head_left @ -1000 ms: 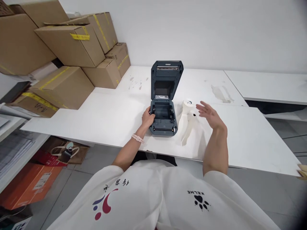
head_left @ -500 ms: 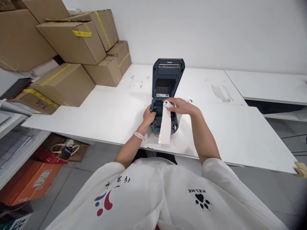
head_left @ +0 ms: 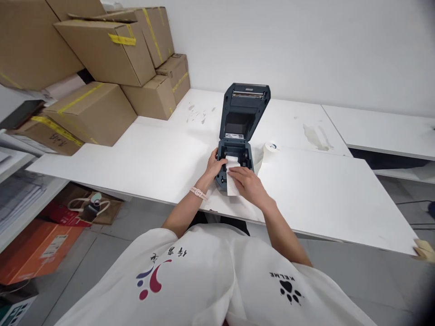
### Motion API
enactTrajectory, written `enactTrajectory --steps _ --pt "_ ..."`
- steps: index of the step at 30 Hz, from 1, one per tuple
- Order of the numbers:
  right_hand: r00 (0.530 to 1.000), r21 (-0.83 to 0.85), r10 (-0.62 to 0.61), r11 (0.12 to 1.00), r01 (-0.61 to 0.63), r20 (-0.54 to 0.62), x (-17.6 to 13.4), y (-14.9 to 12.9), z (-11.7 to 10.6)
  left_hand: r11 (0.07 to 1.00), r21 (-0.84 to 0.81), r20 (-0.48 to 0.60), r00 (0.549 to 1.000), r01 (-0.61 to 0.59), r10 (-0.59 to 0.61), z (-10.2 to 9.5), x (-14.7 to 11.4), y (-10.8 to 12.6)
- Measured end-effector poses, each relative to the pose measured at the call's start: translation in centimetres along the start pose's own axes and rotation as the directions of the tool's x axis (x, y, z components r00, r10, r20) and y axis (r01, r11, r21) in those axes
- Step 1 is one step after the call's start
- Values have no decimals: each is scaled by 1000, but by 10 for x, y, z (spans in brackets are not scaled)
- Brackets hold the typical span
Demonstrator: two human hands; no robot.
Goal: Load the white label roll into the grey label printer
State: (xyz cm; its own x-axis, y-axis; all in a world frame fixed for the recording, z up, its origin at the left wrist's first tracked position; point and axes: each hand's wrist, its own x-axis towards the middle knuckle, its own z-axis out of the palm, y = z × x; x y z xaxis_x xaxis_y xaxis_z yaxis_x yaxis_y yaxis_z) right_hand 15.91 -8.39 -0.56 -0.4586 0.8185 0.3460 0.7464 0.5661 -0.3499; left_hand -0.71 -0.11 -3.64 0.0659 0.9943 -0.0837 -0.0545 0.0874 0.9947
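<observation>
A dark blue-grey label printer [head_left: 245, 108] stands on the white table with its lid raised. My left hand [head_left: 215, 166] grips the printer's left side wall, its thumb reaching inside over the rim. A roll of white label paper [head_left: 232, 159] lies inside the printer bay, and its loose strip [head_left: 232, 188] hangs out over the front edge. Over that strip is my right hand [head_left: 249, 183], with its fingers together and pressed on the paper; its thumb is hidden. To the right of the printer, a second white roll [head_left: 270, 153] rests on the table, partly unrolled.
Cardboard boxes [head_left: 91, 113] with yellow tape are stacked at the table's left end. The white table [head_left: 316, 190] runs along a white wall. On the floor at lower left are an orange box [head_left: 41, 249] and a paper bag [head_left: 110, 210].
The paper roll has gone down into the printer bay. My right hand has moved from the roll's right side toward me, onto the strip. The second roll has come into sight beside the printer.
</observation>
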Motion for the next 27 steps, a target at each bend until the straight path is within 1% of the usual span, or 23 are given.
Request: enactTrajectory --steps 2,4,7,12,15,20,22,24,25,27 --pt "996 16 8 1000 -7 -86 -14 -8 10 999 -41 15 1000 26 -25 1 -1 2" --pt "988 13 18 1000 -16 -156 -21 -13 19 998 -56 14 999 40 -39 1 -1 4" --pt "976 -3 40 999 -41 -213 -24 -15 25 997 -70 30 999 32 -30 0 0 4" --pt "956 -10 84 996 -91 -281 -26 -17 26 997 -68 35 999 29 -27 0 -2 3" --pt "949 4 110 993 -114 -296 -29 -19 27 998 -61 41 999 30 -28 0 -3 5" --pt "955 53 165 986 -156 -246 -36 -25 30 999 -32 29 999 36 -35 0 -3 10" --pt "955 107 186 981 -165 -233 -40 -27 28 999 -9 24 999 49 -49 1 -12 11" --pt "936 214 225 962 -170 -269 -41 -24 22 998 13 35 998 54 -55 1 -31 9" --pt "913 271 262 946 -178 -314 -39 -18 16 999 18 47 998 43 -44 0 -44 7" --pt "839 355 342 915 -194 -424 -24 1 -2 997 32 49 997 64 -65 -1 -70 1"
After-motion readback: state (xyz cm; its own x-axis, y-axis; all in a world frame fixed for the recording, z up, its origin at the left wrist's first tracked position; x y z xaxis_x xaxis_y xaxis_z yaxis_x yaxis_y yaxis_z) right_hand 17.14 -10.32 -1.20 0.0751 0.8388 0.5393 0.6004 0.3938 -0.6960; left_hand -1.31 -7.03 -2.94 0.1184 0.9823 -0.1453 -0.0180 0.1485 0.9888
